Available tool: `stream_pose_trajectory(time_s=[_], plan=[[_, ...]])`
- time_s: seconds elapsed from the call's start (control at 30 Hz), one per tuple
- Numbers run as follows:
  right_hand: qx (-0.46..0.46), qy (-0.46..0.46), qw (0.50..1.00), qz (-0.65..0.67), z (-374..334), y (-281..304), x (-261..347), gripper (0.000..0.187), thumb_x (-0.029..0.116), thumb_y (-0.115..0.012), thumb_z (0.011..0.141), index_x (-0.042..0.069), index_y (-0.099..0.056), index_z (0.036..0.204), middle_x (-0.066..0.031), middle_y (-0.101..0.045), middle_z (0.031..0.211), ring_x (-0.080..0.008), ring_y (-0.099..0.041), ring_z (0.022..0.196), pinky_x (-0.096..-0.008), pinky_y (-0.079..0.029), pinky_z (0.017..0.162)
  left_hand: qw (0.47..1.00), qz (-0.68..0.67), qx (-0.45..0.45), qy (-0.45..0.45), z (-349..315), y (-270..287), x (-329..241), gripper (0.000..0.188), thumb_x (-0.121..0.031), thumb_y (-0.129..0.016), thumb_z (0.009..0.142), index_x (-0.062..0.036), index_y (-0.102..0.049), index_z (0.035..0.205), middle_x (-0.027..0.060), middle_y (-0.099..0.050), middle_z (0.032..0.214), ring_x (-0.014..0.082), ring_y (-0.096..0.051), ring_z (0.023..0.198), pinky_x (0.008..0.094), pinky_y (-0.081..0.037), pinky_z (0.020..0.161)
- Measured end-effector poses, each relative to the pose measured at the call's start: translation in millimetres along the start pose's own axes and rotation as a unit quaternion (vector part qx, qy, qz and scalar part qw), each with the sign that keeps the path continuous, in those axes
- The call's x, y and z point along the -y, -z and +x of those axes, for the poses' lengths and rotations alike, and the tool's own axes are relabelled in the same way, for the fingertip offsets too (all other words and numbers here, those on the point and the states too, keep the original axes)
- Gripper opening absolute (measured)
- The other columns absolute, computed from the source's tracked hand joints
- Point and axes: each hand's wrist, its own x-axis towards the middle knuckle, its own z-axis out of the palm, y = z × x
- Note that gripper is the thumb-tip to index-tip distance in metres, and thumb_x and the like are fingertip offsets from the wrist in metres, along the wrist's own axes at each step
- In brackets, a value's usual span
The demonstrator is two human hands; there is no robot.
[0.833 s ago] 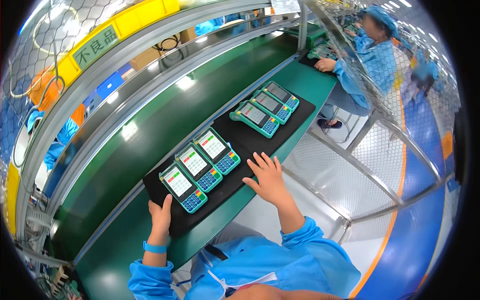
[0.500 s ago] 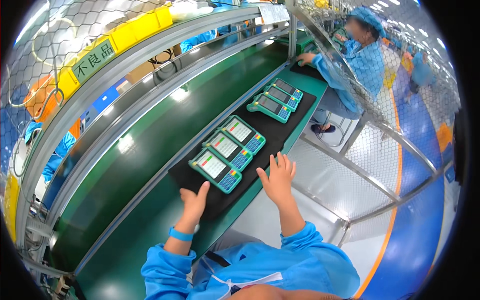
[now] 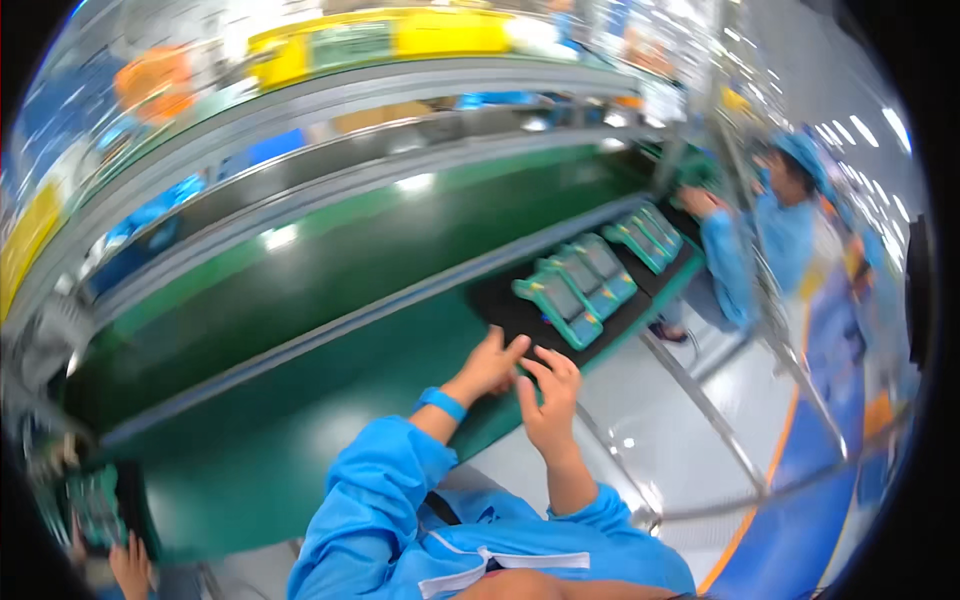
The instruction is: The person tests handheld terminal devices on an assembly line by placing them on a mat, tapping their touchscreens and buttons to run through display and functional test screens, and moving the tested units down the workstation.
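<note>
Several green handheld card terminals with blue-green keypads lie in two groups on black mats on a green bench. The nearest terminal [image 3: 562, 305] of the closer group lies just beyond my hands, its screen grey and blurred. My left hand [image 3: 490, 362], a blue band at its wrist, hovers over the near end of the black mat [image 3: 497, 300], thumb and fingers apart. Close beside it, my right hand [image 3: 550, 400] is raised at the bench's front edge, its fingers spread and bent. Nothing shows in either hand. The farther terminals [image 3: 645, 238] rest near a co-worker.
A co-worker [image 3: 780, 230] in blue sits at the far right, hands over the bench end. At lower left another person's hand [image 3: 130, 565] is beside a green device [image 3: 97, 505]. A green conveyor belt [image 3: 330, 250] runs behind a metal rail. Yellow bins [image 3: 450, 33] line the upper shelf.
The view has swung left, so the terminals appear farther right. My hands have come closer together and away from the sides of the terminals. Another person's hands now show at lower left.
</note>
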Motion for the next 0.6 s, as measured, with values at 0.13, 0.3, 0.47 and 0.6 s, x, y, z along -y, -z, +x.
stream_pose_trajectory(time_s=[0.13,0.3,0.47,0.6], plan=[[0.015,0.026,0.998,0.058,-17,-2,41,0.023,0.012,-0.061,0.092,0.002,-0.068,0.112,-0.0145,-0.062,0.125,-0.0347,-0.051,0.122,-0.0449,-0.039,0.105,0.996,-0.041,-0.032,-0.078,-78,7,34,0.022,-0.026,-0.052,0.101,-0.0053,-0.057,0.094,0.0043,-0.056,0.069,0.0131,-0.053,0.053,0.0308,-0.043,0.046],[0.083,0.036,0.98,0.176,-19,-38,44,0.022,0.007,-0.059,0.092,0.002,-0.067,0.112,-0.015,-0.065,0.118,-0.035,-0.053,0.117,-0.045,-0.041,0.103,0.963,0.19,0.025,-0.19,-196,37,36,0.036,-0.025,-0.058,0.096,-0.002,-0.061,0.123,0.0168,-0.069,0.091,0.0309,-0.067,0.077,0.0412,-0.052,0.065],[0.211,0.084,0.943,0.245,-36,-54,69,0.025,0.001,-0.064,0.084,0.004,-0.067,0.109,-0.0143,-0.067,0.113,-0.0354,-0.059,0.109,-0.0454,-0.045,0.1,0.908,0.286,-0.284,-0.115,-336,94,35,0.038,-0.021,-0.064,0.092,-0.0037,-0.062,0.126,0.0176,-0.069,0.093,0.036,-0.067,0.084,0.0453,-0.054,0.072],[0.255,0.135,0.937,0.197,-45,-57,76,0.022,0.001,-0.064,0.083,0.004,-0.068,0.105,-0.0134,-0.068,0.109,-0.0356,-0.06,0.107,-0.0459,-0.045,0.098,0.557,0.522,-0.646,0.013,-452,157,64,0.039,-0.003,-0.062,0.079,-0.0019,-0.061,0.117,0.0193,-0.062,0.107,0.0376,-0.058,0.097,0.0463,-0.044,0.088]])
